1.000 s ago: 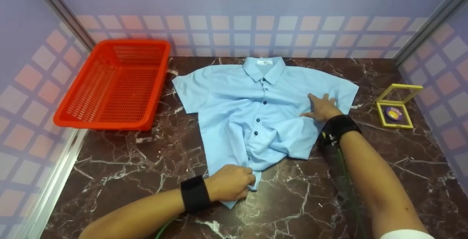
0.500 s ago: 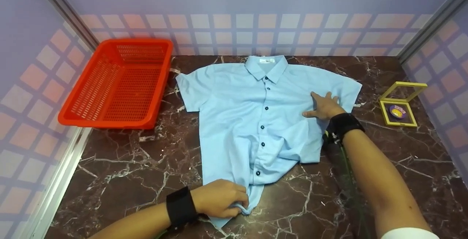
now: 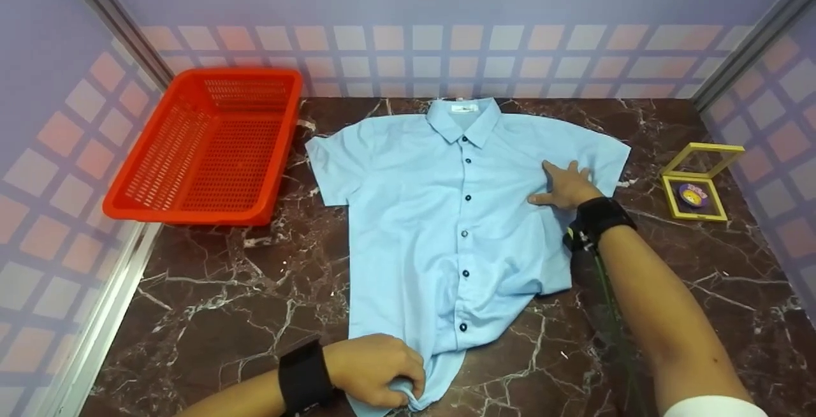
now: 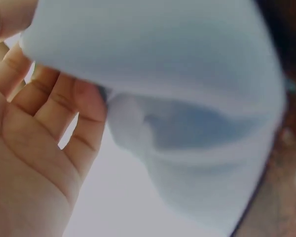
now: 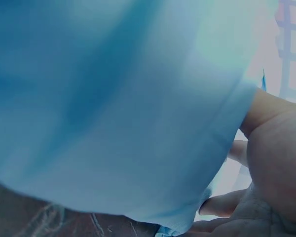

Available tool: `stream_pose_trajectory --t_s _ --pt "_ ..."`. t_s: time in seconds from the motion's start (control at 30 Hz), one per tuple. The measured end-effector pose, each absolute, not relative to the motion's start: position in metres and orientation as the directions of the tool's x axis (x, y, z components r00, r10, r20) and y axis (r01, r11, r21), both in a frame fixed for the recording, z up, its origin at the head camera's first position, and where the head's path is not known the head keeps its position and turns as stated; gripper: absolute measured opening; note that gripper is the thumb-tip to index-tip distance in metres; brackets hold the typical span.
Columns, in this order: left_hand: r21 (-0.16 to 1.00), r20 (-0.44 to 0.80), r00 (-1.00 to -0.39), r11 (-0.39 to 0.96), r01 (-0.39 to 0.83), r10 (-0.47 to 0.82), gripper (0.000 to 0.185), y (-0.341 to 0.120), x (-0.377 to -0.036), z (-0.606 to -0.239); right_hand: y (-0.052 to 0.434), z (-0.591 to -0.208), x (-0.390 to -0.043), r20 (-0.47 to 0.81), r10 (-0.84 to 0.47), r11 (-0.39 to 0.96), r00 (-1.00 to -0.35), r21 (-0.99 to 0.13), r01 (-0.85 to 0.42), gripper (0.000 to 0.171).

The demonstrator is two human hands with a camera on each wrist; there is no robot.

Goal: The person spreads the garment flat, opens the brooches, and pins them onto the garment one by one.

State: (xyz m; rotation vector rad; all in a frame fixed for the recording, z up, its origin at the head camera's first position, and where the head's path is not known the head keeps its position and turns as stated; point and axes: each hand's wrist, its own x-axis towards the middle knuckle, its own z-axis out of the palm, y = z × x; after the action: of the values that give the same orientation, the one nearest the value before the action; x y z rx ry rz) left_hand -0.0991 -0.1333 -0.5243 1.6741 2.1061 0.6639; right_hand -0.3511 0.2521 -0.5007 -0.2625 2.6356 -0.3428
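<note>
Table (image 3: 210,315): dark, veined surface, carrying all items.

Shirt (image 3: 414,213): light blue, short-sleeved, front up, at the middle of the table. The long axis runs from the far edge to the near edge. The collar (image 3: 446,125) lies at the far edge; the hem (image 3: 440,391) points to the near edge. The right side of the hem sits farther from the near edge than the left, with creases between.

Basket (image 3: 185,218): red, perforated, near the far left corner, apart from the shirt.

Hands: well apart, both in contact with the shirt. The left hand (image 3: 373,366) pinches cloth at the hem, close to the near edge. The right hand (image 3: 569,186) rests on the right side of the chest, fingers spread, gripping nothing.

Governing relation (judged): the hands form a diagonal across the long axis. Most of the shirt lies beyond the left hand and to the left of the right hand. The left hand is nearer the hem; the right hand is nearer the collar.

Case (image 3: 669,197): yellow-framed, lid raised, near the right edge.

Badge (image 3: 692,195): round, purple and yellow, inside the case.
</note>
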Motion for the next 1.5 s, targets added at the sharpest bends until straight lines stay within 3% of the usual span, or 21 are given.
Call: stream_pose_trajectory --t_s 0.53,0.73,0.9,1.0,1.2,1.33,1.5 --pt "0.614 -0.139 -0.228 0.265 0.744 0.964 0.015 -0.151 -0.093 -0.517 0.252 -0.501 -0.351 -0.424 -0.233 0.951 -0.875 -0.288 -0.114 0.096" --pt "0.738 -0.089 -0.2 0.2 0.645 0.976 0.006 -0.151 -0.105 -0.511 0.251 -0.501 -0.35 -0.42 -0.237 0.949 -0.876 -0.293 -0.116 0.096" --pt "0.785 -0.04 -0.206 0.158 0.598 0.978 0.011 -0.149 -0.12 -0.509 0.251 -0.505 -0.349 -0.411 -0.241 0.949 -0.879 -0.289 -0.125 0.096" --pt "0.78 -0.049 -0.282 0.213 0.589 0.958 0.012 -0.15 -0.137 -0.509 0.254 -0.508 -0.348 -0.374 -0.243 0.944 -0.895 -0.303 -0.129 0.095" --pt "0.711 -0.058 -0.546 0.418 0.565 0.836 0.014 -0.157 -0.187 -0.507 0.258 -0.519 -0.339 -0.245 -0.254 0.913 -0.936 -0.38 -0.148 0.094" --pt "0.585 0.0 -0.685 0.555 0.591 0.729 0.017 -0.154 -0.219 -0.507 0.26 -0.528 -0.331 -0.147 -0.236 0.872 -0.961 -0.468 -0.142 0.097" --pt "0.422 0.059 -0.804 0.715 0.557 0.592 0.027 -0.136 -0.25 -0.51 0.261 -0.526 -0.316 -0.041 -0.172 0.842 -0.984 -0.524 -0.125 0.099"
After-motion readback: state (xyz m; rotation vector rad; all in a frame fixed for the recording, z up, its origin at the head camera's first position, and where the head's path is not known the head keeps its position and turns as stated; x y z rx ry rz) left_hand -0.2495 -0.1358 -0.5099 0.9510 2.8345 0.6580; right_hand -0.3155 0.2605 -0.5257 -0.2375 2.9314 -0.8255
